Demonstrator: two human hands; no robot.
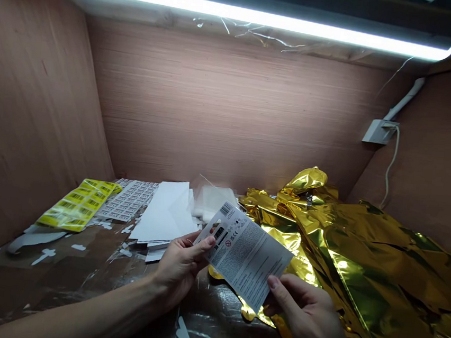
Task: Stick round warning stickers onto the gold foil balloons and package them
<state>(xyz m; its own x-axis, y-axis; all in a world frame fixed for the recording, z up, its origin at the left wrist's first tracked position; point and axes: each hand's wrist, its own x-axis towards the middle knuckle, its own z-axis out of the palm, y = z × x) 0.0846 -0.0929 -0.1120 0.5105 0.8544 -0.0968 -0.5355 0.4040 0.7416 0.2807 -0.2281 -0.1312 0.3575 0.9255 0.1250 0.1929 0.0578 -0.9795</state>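
Note:
A printed packaging card (245, 253) is held tilted above the table, its text side facing me. It carries a barcode, small symbols and a slot-shaped hole near its upper left end. My left hand (184, 266) pinches that end, thumb on the front and fingers behind. At the lower right corner, my right hand (303, 314) grips the card between thumb and fingers. Shiny gold foil (322, 242) lies in a heap behind and to the right of the card, partly covered by it and by my right hand.
White cards (167, 211) lie stacked at the back, beside clear plastic bags (214, 200). Further left are a sticker sheet (130, 200) and yellow barcode labels (80, 205). Paper scraps (184, 335) dot the taped table (60, 270). Wooden walls enclose it; a socket box (378, 131) hangs right.

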